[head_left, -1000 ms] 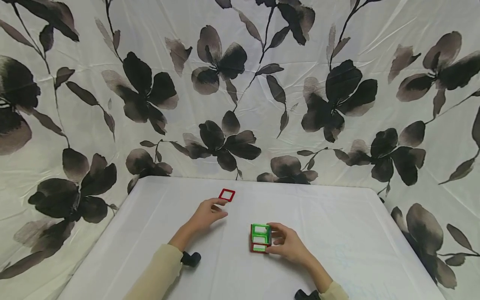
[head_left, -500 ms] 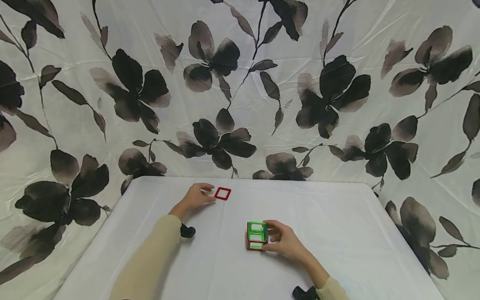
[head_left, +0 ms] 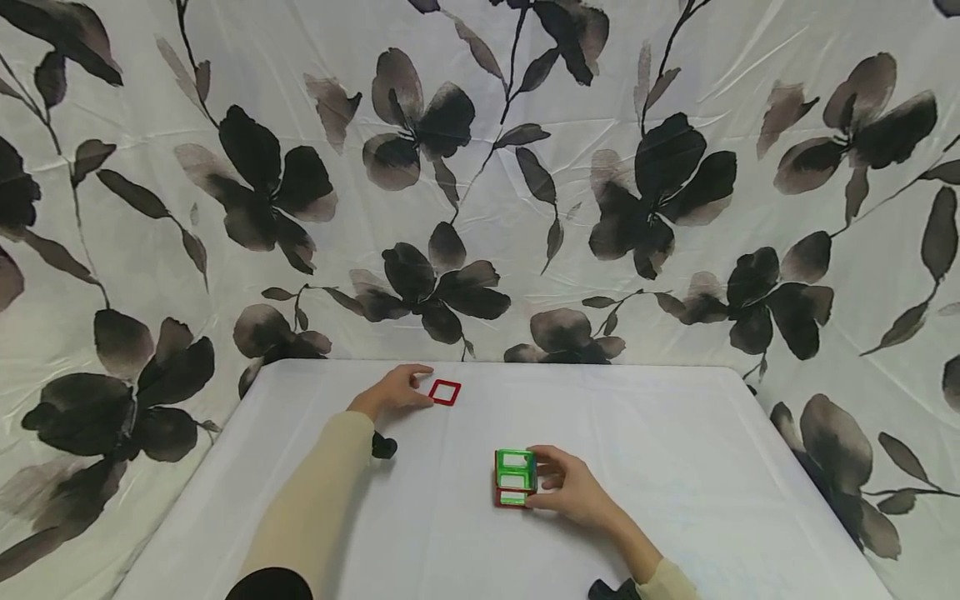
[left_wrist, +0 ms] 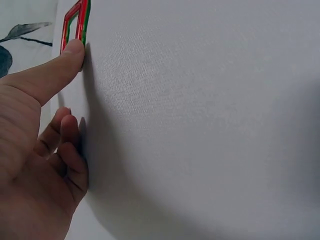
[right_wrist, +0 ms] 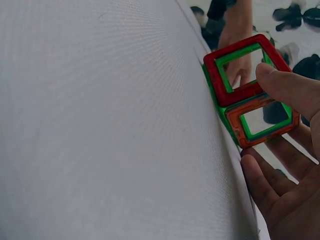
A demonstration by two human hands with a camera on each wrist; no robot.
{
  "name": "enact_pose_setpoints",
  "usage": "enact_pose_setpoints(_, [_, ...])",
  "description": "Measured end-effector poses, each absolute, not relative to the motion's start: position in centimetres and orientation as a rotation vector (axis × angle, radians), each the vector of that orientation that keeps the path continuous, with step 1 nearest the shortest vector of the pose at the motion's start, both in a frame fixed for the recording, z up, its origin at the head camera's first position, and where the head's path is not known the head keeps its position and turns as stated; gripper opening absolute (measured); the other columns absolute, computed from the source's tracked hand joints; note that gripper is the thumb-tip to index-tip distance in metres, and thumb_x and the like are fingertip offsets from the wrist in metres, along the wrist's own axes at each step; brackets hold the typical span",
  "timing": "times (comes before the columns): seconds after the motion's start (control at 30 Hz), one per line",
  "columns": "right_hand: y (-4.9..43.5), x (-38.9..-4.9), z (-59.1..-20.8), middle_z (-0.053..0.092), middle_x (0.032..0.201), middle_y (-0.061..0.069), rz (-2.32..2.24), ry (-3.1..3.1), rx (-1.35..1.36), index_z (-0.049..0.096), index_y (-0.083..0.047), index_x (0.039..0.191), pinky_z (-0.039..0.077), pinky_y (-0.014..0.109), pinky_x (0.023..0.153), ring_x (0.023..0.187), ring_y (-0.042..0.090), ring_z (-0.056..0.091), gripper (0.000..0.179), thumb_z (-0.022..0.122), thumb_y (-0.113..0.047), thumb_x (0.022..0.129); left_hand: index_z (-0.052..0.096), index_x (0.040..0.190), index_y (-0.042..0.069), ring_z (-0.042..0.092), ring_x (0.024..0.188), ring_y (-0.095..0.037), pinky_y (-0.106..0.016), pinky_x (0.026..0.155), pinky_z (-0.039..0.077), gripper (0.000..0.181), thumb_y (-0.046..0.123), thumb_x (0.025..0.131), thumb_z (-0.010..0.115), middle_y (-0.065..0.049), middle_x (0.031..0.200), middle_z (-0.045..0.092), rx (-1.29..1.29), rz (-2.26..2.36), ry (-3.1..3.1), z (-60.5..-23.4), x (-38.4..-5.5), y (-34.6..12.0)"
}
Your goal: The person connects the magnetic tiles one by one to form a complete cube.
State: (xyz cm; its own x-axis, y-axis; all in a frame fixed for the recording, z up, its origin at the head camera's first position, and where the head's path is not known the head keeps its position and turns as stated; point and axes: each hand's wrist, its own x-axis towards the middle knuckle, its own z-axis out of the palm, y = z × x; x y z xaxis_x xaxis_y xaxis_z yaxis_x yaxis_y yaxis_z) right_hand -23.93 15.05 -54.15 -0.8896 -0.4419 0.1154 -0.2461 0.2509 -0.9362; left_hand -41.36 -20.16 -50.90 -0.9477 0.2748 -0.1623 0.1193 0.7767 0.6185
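Observation:
Near the table's back edge lies a red square magnetic tile (head_left: 445, 392); a green edge shows with it in the left wrist view. My left hand (head_left: 393, 389) is at the tile's left side, with its thumb tip overlapping a corner in the left wrist view. The index finger is apart from the thumb, and other fingers curl loosely. My right hand (head_left: 573, 487) grips a small box of green and red magnetic tiles (head_left: 514, 479) from its right side. In the right wrist view its thumb lies on a red-framed face; some fingertips are hidden behind the box.
A white-covered table (head_left: 637, 433) lies under both hands. Behind it hangs a pale floral sheet (head_left: 555, 250). Black wrist devices show at the left wrist (head_left: 384, 447) and at the right wrist (head_left: 611, 590).
My left hand has shifted from below the red tile round to its left side. The right hand keeps its hold on the tile box. The head view has moved slightly.

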Motion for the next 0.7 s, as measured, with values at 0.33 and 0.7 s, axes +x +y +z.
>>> enact_pose_setpoints(0.33, [14.7,-22.8,-51.5,0.056,0.126,0.026,-1.735,2.301,-0.671,0.049,0.005,0.134,0.049,0.049,0.085,0.11,0.041,0.057,0.068,0.082,0.0,0.075,0.058,0.136,0.011,0.046,0.091,-0.024,-0.035,0.074,0.039,0.064,0.025,0.079,0.083,-0.01,0.098,0.052,0.411,0.765,2.721,-50.7,-42.4,-19.9])
enact_pose_setpoints(0.7, [14.7,-22.7,-51.0,0.056,0.126,0.026,-1.717,2.313,-0.65,0.049,0.004,0.134,0.048,0.051,0.085,0.11,0.039,0.058,0.068,0.082,-0.001,0.075,0.069,0.12,0.008,0.054,0.092,-0.02,-0.039,0.083,0.046,0.061,0.037,0.07,0.088,-0.003,0.099,0.063,0.461,0.802,2.884,-52.1,-41.5,-19.2])
